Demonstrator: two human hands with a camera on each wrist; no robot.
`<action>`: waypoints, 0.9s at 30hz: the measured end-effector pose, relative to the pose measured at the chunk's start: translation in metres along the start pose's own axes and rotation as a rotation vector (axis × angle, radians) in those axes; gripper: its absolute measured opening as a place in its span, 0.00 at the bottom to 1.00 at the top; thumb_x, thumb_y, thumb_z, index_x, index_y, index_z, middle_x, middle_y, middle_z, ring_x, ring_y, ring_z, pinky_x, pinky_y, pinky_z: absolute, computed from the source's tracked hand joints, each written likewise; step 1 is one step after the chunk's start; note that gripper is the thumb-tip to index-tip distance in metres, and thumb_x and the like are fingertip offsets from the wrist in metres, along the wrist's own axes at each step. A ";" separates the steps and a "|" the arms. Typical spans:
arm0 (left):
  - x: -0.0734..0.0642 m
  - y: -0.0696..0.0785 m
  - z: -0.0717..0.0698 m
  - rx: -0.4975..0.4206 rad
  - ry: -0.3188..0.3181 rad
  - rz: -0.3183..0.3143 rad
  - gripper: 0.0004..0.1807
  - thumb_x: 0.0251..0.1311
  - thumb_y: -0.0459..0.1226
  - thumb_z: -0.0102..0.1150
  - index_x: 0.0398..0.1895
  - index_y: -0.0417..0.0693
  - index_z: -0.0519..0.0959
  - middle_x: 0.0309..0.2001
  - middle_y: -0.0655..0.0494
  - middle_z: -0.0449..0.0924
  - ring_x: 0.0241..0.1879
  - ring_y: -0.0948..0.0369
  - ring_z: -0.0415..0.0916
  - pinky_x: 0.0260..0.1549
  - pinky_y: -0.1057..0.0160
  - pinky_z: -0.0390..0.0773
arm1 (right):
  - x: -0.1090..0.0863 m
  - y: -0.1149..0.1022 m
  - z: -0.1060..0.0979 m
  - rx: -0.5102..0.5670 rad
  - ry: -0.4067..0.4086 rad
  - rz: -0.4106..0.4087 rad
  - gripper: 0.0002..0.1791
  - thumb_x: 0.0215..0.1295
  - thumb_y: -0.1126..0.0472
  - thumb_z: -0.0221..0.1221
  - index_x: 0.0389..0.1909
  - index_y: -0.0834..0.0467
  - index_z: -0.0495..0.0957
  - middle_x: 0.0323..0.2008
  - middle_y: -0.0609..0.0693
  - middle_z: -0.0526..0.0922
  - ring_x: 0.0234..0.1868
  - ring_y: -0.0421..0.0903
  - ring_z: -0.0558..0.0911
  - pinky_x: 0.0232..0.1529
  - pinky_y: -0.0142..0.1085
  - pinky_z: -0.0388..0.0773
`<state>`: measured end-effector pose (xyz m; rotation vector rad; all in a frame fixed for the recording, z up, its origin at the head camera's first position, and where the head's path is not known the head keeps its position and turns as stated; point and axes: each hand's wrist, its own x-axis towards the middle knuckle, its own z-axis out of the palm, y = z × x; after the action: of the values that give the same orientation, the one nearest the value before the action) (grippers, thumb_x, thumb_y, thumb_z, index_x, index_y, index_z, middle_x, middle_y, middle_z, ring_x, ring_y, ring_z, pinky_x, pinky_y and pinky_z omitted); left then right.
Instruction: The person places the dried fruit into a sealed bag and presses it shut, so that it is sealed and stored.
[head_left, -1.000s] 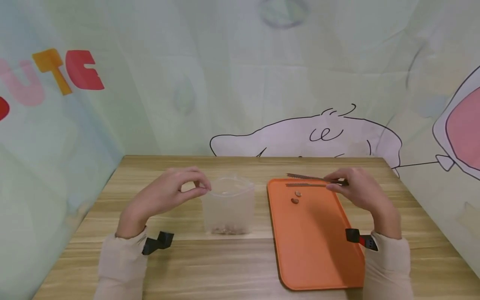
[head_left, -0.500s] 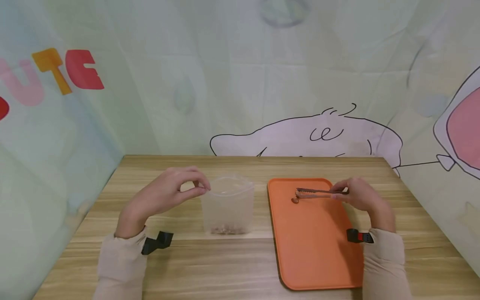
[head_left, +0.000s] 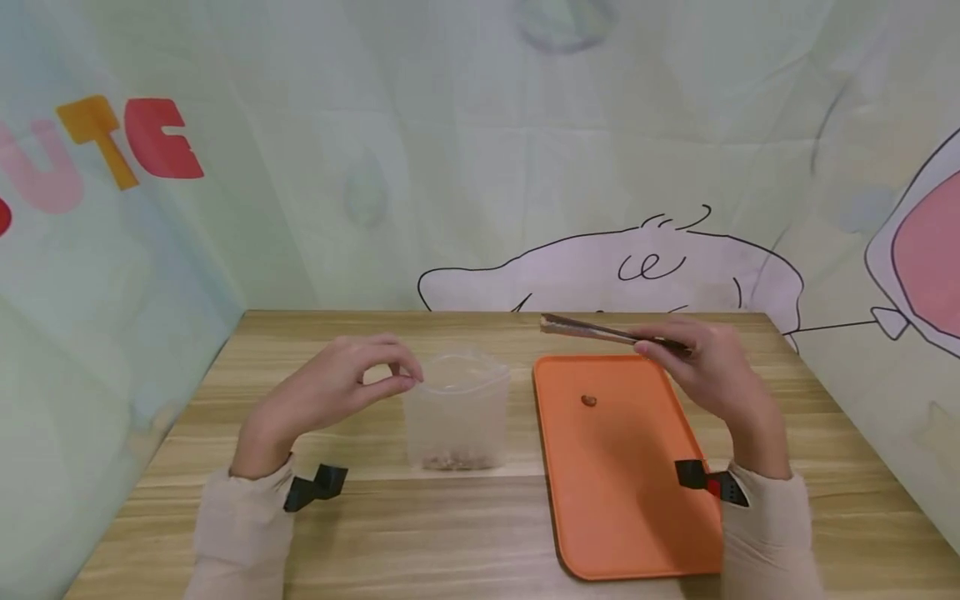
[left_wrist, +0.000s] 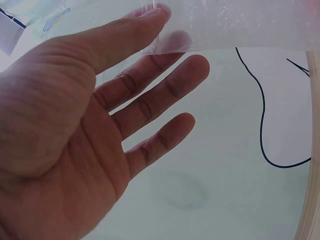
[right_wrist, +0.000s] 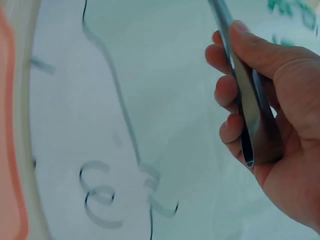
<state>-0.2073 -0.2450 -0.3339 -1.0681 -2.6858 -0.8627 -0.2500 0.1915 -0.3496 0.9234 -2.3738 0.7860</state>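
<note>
My left hand (head_left: 341, 383) pinches the left edge of a clear plastic bag (head_left: 457, 421) at its mouth. The bag stands upright on the table, with small brownish bits at its bottom. In the left wrist view, thumb and index finger grip the plastic (left_wrist: 240, 25) while the other fingers stay extended. My right hand (head_left: 708, 367) holds metal tongs (head_left: 588, 328) raised above the back of the orange tray (head_left: 630, 508). The tongs' tips are close together around a small pale piece (head_left: 544, 324), blurred. One small brown nut-like piece (head_left: 589, 401) lies on the tray.
The wooden table (head_left: 420, 542) carries the bag at its middle and the tray on the right. Behind it hangs a printed cloth backdrop (head_left: 465, 192), which also covers the sides.
The tongs came down to the tray, closed on the paler of the two pieces, and rose leftward with it. The brown piece stays on the tray. My left hand has hardly moved.
</note>
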 end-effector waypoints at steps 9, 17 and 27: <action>0.001 0.001 0.002 0.000 0.002 0.012 0.06 0.66 0.35 0.65 0.39 0.58 0.84 0.40 0.72 0.80 0.35 0.71 0.76 0.36 0.64 0.77 | 0.019 -0.048 0.030 0.103 -0.071 -0.141 0.14 0.59 0.67 0.70 0.46 0.54 0.87 0.40 0.43 0.86 0.28 0.33 0.78 0.29 0.27 0.76; 0.000 0.000 0.000 0.008 0.014 0.011 0.04 0.66 0.37 0.65 0.40 0.58 0.83 0.39 0.68 0.81 0.37 0.71 0.76 0.39 0.63 0.77 | 0.003 -0.010 0.004 -0.015 -0.180 0.122 0.12 0.65 0.63 0.67 0.48 0.56 0.86 0.44 0.50 0.86 0.36 0.41 0.82 0.36 0.39 0.80; -0.001 -0.001 0.000 0.016 0.014 0.002 0.06 0.65 0.35 0.66 0.39 0.58 0.83 0.38 0.73 0.79 0.38 0.71 0.76 0.40 0.63 0.78 | -0.020 0.042 -0.006 0.001 -0.475 0.375 0.08 0.64 0.62 0.68 0.43 0.59 0.88 0.40 0.52 0.87 0.38 0.45 0.82 0.37 0.41 0.78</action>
<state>-0.2074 -0.2461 -0.3347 -1.0569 -2.6749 -0.8432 -0.2657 0.2297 -0.3715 0.7329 -3.0220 0.7642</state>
